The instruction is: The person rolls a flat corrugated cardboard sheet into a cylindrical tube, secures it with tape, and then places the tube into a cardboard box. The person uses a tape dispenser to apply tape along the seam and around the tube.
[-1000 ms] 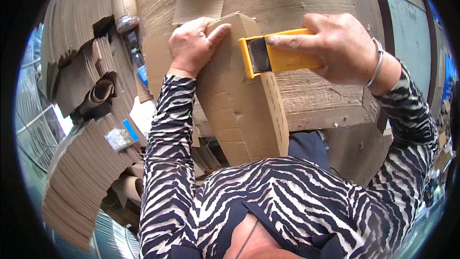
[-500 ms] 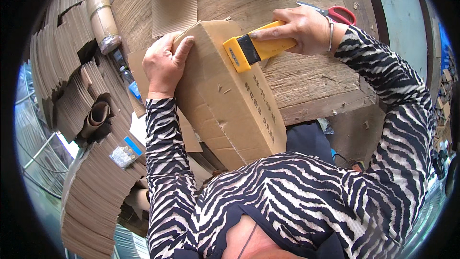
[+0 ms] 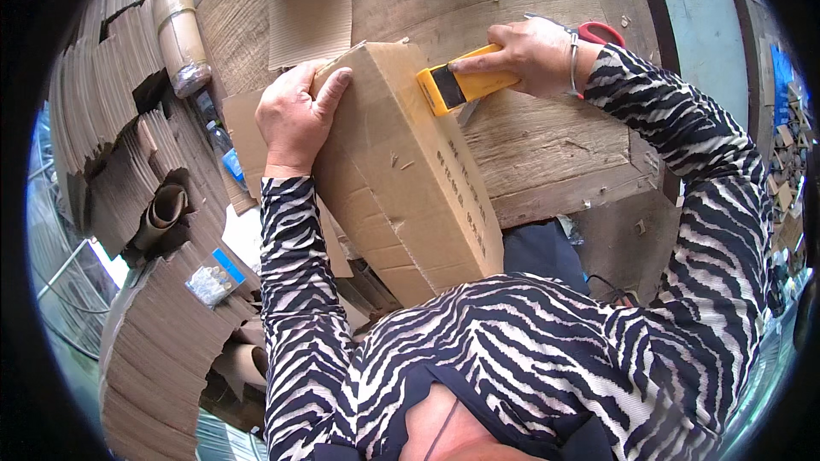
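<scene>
A brown cardboard box [image 3: 389, 175] stands in front of me, tilted, its lower end close to my body and its far end over the wooden table. My left hand [image 3: 295, 119] grips the box's upper left edge, thumb on the near face and fingers behind. My right hand [image 3: 540, 55] is closed round a yellow hand tool [image 3: 497, 74] with a black patch near its head. The tool's head is at the box's right side face, near the top; whether it presses on the card cannot be made out. Dark printing runs down that side face.
Scissors with red handles [image 3: 601, 32] lie beside my right wrist on the wooden table [image 3: 547, 149]. Corrugated card [image 3: 310, 13] lies beyond the box. Stacks of cardboard [image 3: 102, 94], a wrapped roll [image 3: 179, 34] and a small bag [image 3: 213, 282] are on my left.
The yellow tool has turned in my right hand's hold, its head now angled toward the box's side face. My left hand keeps its grip, and the box has shifted only slightly.
</scene>
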The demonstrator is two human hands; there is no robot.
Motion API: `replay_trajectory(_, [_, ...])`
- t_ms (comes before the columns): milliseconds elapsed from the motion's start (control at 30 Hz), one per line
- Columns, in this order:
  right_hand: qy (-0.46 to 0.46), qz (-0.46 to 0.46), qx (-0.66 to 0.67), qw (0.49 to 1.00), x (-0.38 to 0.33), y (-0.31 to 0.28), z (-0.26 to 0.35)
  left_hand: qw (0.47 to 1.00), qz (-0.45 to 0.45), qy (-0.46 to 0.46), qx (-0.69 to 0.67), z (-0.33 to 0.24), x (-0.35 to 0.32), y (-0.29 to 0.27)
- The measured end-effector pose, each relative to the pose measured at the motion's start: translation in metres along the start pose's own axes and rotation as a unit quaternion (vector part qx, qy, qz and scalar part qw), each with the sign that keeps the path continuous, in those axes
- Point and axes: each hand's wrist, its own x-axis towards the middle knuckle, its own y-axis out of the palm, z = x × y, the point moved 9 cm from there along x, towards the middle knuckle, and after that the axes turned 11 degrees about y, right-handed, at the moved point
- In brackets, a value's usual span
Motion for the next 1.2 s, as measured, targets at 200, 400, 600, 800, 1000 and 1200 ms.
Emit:
replay_trajectory(200, [0.023, 0.029, -0.026, 0.999, 0.007, -0.007, 0.006, 1.000, -0.007, 0.006, 0.004, 0.002, -0.004, -0.002])
replay_trajectory(400, [0.053, 0.187, -0.152, 0.969, 0.061, -0.046, 0.077, 1.000, 0.003, -0.025, -0.004, 0.016, -0.011, 0.002])
replay_trajectory(600, [0.178, 0.167, -0.052, 0.968, 0.060, -0.026, 0.014, 0.999, -0.036, 0.013, 0.006, 0.011, -0.009, -0.002])
replay_trajectory(800, [0.268, -0.246, 0.712, 0.600, 0.000, 0.048, -0.047, 0.996, -0.069, -0.014, 0.053, 0.013, -0.006, 0.000])
replay_trajectory(1000, [0.329, -0.328, 0.642, 0.610, -0.015, 0.041, -0.024, 0.985, 0.072, -0.154, 0.007, 0.060, 0.014, 0.027])
replay_trajectory(1200, [0.117, -0.439, 0.373, 0.809, -0.098, -0.075, 0.038, 0.973, -0.175, 0.113, 0.097, -0.010, 0.017, -0.017])
